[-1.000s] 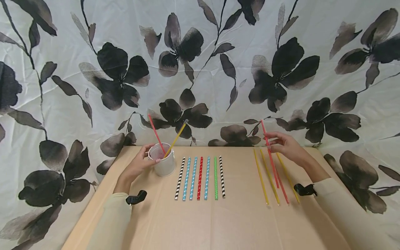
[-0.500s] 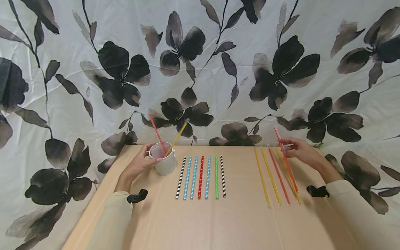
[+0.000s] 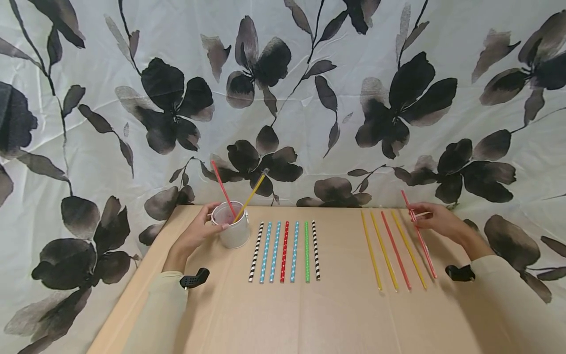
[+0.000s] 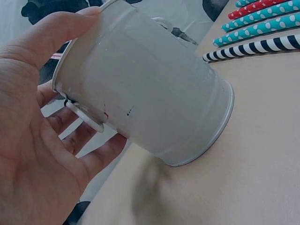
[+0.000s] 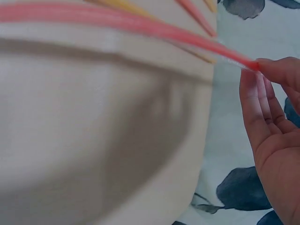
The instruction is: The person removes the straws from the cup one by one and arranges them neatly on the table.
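My left hand grips a small white metal pail by its rim, with the thumb in front and the fingers around the far side. The left wrist view shows the pail and a small looped handle on its side. A red straw and a yellow straw lean out of the pail. At the right, my right hand pinches another red straw near its far end, between thumb and fingertips. The right wrist view shows this straw above its shadow on the table.
Two yellow straws, a red straw and a further yellow straw lie in a row left of the right hand. Several patterned straws lie side by side mid-table. A flowered cloth hangs behind the table.
The right hand has moved right with its red straw, passing over the lying straws to the right of the last yellow one, and lowered it. The left hand and pail stay put.
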Available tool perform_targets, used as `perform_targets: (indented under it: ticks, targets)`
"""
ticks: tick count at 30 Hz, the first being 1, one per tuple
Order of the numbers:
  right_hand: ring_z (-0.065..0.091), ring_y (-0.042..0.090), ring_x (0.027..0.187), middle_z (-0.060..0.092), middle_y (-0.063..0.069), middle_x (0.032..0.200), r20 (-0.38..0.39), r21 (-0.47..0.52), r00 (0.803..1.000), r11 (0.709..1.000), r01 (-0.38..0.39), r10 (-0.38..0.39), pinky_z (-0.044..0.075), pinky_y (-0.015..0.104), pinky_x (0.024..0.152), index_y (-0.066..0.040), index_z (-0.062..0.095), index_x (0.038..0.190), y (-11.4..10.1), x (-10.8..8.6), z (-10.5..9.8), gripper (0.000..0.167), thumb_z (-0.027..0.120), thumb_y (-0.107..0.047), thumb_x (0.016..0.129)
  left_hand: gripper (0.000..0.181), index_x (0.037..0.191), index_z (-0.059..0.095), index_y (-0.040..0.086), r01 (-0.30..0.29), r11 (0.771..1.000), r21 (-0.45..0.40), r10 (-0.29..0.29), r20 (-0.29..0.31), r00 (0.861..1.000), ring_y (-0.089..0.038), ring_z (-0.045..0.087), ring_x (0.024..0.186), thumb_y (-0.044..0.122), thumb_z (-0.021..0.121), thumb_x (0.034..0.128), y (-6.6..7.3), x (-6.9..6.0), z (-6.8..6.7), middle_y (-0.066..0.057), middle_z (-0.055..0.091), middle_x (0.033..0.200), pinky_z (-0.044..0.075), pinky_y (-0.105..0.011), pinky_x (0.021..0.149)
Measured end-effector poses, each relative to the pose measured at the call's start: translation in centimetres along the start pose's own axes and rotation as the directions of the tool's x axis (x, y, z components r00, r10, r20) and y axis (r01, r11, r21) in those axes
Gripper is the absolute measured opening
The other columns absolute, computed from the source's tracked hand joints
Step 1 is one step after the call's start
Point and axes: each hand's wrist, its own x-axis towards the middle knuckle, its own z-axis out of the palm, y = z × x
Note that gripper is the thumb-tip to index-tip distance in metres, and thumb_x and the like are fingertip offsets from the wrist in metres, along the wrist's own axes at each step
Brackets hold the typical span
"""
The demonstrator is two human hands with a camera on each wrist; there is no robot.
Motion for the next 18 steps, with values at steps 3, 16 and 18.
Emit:
perform_targets:
  ticks: [3, 16, 18]
  targets:
    - [0.064, 0.022, 0.104, 0.050, 0.034, 0.138, -0.005, -0.043, 1.000, 0.999, -0.017, 0.017, 0.059, 0.033, 0.083, 0.008, 0.044, 0.146, 0.6, 0.0, 0.0, 0.053, 0.062, -0.005, 0.099, 0.087, 0.159, 0.024, 0.016, 0.003, 1.000, 0.005, -0.003, -0.002, 1.000, -0.043, 0.029, 0.144, 0.023, 0.078, 0.0908, 0.1, -0.1, 0.0, -0.017, 0.031, 0.158, 0.026, -0.063, 0.111]
    - [0.060, 0.030, 0.103, 0.061, 0.028, 0.122, 0.057, -0.151, 0.994, 0.985, -0.081, 0.091, 0.055, 0.025, 0.079, 0.012, 0.049, 0.141, 2.7, 0.2, 1.4, 0.050, 0.064, -0.004, 0.096, 0.086, 0.158, 0.025, 0.015, -0.004, 1.000, 0.018, 0.004, -0.001, 1.000, -0.041, 0.032, 0.142, 0.026, 0.078, 0.0909, 0.1, -0.2, 0.1, -0.018, 0.032, 0.156, 0.031, -0.060, 0.110]
    - [0.058, 0.031, 0.104, 0.062, 0.026, 0.119, 0.069, -0.181, 0.993, 0.980, -0.081, 0.095, 0.052, 0.025, 0.079, 0.012, 0.052, 0.138, 2.9, 0.2, 1.6, 0.049, 0.066, -0.004, 0.095, 0.086, 0.158, 0.025, 0.014, -0.004, 1.000, 0.007, 0.004, 0.000, 1.000, -0.041, 0.032, 0.142, 0.024, 0.078, 0.0912, 0.2, -0.2, 0.1, -0.018, 0.032, 0.156, 0.032, -0.059, 0.110]
